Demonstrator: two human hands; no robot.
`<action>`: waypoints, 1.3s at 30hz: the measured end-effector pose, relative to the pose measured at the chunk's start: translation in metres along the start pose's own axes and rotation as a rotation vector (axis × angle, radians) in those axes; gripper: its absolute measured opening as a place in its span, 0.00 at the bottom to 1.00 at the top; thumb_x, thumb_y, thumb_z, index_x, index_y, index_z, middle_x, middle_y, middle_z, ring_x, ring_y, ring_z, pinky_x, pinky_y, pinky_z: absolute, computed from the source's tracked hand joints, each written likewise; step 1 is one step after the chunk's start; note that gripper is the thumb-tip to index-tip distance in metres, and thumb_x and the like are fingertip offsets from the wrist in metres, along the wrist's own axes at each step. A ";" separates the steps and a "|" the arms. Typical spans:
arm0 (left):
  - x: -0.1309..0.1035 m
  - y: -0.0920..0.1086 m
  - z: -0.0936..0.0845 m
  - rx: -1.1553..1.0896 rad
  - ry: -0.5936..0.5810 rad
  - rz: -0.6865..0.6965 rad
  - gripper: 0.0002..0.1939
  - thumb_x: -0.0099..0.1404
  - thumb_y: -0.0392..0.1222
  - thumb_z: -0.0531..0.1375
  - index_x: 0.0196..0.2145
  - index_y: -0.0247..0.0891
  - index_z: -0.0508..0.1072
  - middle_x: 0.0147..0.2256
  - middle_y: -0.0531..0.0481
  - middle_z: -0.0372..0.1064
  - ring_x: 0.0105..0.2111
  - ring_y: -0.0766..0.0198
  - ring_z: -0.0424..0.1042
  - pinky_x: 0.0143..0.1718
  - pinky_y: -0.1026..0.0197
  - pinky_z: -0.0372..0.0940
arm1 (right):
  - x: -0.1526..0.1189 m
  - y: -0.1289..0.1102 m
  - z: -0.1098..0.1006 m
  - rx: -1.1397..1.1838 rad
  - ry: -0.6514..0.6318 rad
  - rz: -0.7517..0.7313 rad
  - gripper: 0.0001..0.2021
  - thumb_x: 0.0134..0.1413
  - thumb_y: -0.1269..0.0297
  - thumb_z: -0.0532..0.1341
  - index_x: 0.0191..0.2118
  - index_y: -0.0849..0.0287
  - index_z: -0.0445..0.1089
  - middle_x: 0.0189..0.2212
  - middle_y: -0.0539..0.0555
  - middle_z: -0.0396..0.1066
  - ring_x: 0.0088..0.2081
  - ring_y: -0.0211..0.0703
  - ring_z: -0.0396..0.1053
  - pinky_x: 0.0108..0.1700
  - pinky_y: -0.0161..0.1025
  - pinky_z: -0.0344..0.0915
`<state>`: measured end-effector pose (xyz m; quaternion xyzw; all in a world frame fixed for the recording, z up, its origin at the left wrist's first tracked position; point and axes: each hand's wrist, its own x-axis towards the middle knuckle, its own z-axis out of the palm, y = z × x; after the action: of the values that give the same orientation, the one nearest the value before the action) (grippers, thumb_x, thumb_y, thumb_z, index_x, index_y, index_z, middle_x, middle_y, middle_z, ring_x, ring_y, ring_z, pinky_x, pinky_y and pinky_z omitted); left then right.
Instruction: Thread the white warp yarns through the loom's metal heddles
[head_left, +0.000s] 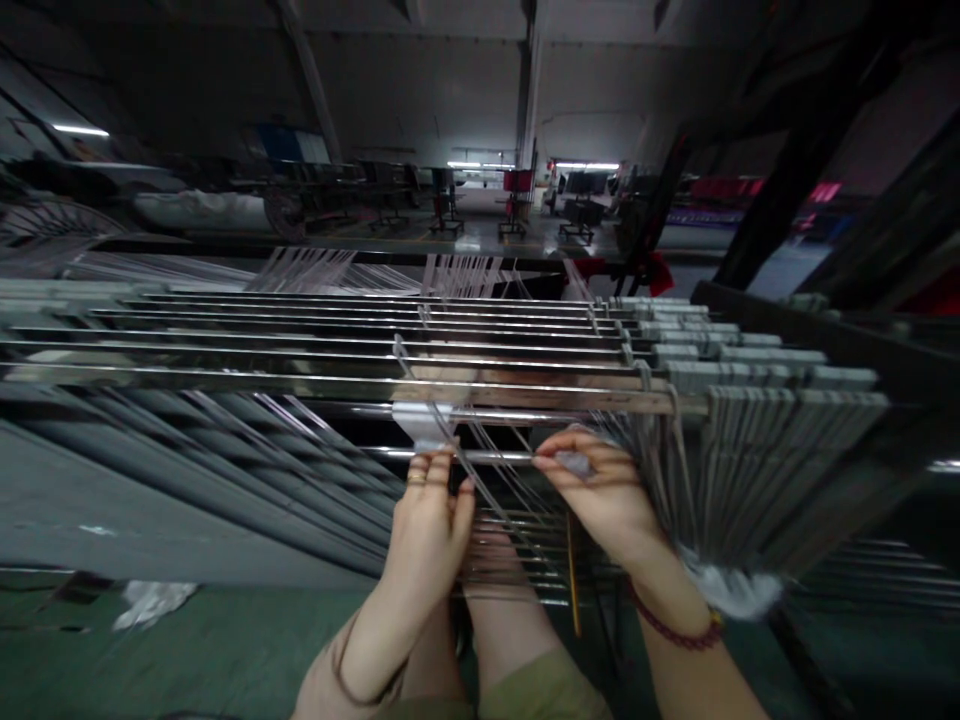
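Note:
My left hand [427, 515], with a ring on one finger, has its fingers bent against a shiny metal rod [495, 458], just below a white strip [422, 422]. Its thumb points up beside slanting grey threads [491, 495]; anything between the fingers is hidden. Farther right, my right hand [604, 490] has thumb and forefinger pinched together at the same rod. A pale, wad-like piece [574, 462] is tucked within its curled fingers. Above both hands, several long thin metal bars [337, 348] run across the frame, and loose threads hang over them between the hands.
Dense bundles of grey cords [780, 450] hang from the bars at right. A broad grey sheet of threads [187, 480] slopes down at left. A thin yellow stick [573, 575] hangs near my knees. White scraps [154, 603] lie on the green floor.

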<state>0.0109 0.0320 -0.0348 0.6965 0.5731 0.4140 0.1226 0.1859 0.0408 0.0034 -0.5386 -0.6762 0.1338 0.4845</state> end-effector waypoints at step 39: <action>-0.003 0.004 -0.008 -0.363 -0.094 -0.024 0.08 0.58 0.35 0.59 0.35 0.39 0.76 0.38 0.44 0.70 0.41 0.54 0.69 0.44 0.51 0.64 | -0.011 -0.012 -0.004 -0.010 -0.201 -0.017 0.04 0.51 0.69 0.62 0.32 0.56 0.74 0.32 0.51 0.76 0.38 0.45 0.73 0.44 0.41 0.68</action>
<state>0.0074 0.0259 -0.0285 0.6747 0.4907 0.4761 0.2778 0.1812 0.0252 0.0085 -0.5192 -0.7264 0.1796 0.4129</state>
